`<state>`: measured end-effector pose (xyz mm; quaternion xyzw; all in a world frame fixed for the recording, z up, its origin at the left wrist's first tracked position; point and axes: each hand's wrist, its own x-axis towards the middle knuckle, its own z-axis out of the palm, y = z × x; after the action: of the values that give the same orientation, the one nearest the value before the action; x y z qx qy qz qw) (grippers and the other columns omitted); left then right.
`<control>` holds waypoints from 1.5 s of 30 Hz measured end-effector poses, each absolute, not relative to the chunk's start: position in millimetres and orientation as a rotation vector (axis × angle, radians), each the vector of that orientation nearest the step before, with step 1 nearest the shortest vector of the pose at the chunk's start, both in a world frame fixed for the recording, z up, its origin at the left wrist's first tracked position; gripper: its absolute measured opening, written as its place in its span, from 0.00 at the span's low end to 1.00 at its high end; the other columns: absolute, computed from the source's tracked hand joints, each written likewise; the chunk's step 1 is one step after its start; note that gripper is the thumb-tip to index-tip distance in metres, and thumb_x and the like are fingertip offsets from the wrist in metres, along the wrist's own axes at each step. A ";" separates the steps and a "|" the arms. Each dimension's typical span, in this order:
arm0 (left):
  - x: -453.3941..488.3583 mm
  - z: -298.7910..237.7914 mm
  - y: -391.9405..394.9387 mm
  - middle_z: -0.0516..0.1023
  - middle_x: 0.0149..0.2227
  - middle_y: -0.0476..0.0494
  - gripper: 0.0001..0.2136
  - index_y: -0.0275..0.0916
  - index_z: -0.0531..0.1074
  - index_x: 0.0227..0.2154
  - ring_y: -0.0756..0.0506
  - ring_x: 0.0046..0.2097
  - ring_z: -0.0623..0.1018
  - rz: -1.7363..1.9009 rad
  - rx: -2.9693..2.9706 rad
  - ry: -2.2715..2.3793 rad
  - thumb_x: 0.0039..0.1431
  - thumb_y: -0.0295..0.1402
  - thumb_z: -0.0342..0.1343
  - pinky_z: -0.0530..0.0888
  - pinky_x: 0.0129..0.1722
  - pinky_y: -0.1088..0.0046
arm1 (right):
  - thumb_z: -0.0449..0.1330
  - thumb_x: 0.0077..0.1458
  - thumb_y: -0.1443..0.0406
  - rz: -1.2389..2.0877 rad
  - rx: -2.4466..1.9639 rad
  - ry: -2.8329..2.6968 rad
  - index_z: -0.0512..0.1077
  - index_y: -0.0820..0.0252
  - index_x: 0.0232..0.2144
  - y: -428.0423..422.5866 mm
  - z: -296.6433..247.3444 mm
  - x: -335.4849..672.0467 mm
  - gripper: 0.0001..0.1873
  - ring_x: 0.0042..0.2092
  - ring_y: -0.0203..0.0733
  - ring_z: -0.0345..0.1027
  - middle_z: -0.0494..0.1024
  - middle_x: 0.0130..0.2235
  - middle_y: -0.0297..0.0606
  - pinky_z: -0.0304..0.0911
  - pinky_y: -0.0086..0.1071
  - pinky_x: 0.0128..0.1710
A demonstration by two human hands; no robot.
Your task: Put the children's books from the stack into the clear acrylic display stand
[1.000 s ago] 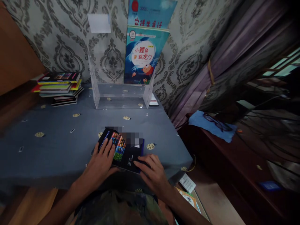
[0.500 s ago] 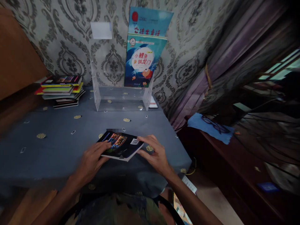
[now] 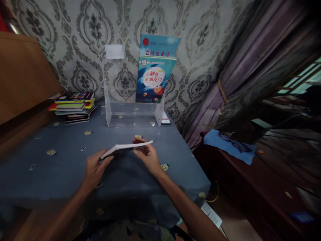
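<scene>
A thin book point(image 3: 124, 146) is held above the near part of the table, its white page edge facing me and its cover mostly out of sight. My left hand point(image 3: 96, 165) pinches its left end between thumb and fingers. My right hand point(image 3: 146, 154) grips it right of the middle, fingers over the top and thumb below. Both ends of the book droop or bend slightly. Behind it stands a clear acrylic rack point(image 3: 132, 120), with a blue picture book point(image 3: 155, 80) and a taller blue book point(image 3: 160, 43) upright at its right side.
A stack of books point(image 3: 75, 106) lies at the table's back left. The table point(image 3: 62, 170) has a blue-grey patterned cloth. To the right, glasses point(image 3: 234, 142) rest on a blue cloth point(image 3: 218, 144) on a dark red surface. A purple curtain point(image 3: 213, 90) hangs beside the wall.
The book has been tilted from back cover showing to edge-on. My right hand has shifted left and up along it, and my left hand now grips its left end. The view has tipped upward.
</scene>
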<state>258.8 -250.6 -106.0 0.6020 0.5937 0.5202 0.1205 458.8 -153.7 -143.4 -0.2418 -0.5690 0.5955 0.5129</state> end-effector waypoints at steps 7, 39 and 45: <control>267.6 -91.5 -224.2 0.69 0.21 0.51 0.17 0.39 0.75 0.22 0.48 0.27 0.67 1.760 1.345 1.689 0.53 0.48 0.58 0.67 0.28 0.74 | 0.68 0.51 0.48 1.535 -0.597 -1.500 0.73 0.54 0.42 -148.8 -152.6 438.2 0.22 0.38 0.39 0.72 0.78 0.40 0.35 0.72 0.36 0.42; 236.3 -123.1 -169.6 0.70 0.61 0.30 0.37 0.39 0.61 0.62 0.33 0.64 0.69 1.665 1.405 1.869 0.54 0.54 0.61 0.68 0.60 0.52 | 0.68 0.50 0.48 1.723 -0.674 -1.754 0.79 0.59 0.34 -101.3 -104.1 495.4 0.20 0.28 0.35 0.69 0.80 0.29 0.32 0.63 0.27 0.28; 247.7 -87.4 -167.4 0.75 0.57 0.37 0.22 0.42 0.72 0.51 0.35 0.65 0.67 0.913 2.569 1.632 0.66 0.52 0.49 0.53 0.68 0.45 | 0.66 0.55 0.51 1.693 -0.501 -2.114 0.81 0.60 0.33 -97.4 -75.7 489.6 0.18 0.28 0.34 0.67 0.79 0.28 0.31 0.61 0.27 0.28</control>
<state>247.7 -167.4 -87.4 0.8083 0.5135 0.2873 -0.0183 489.6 -97.4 -75.7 -0.1785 -0.7532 0.6032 0.1925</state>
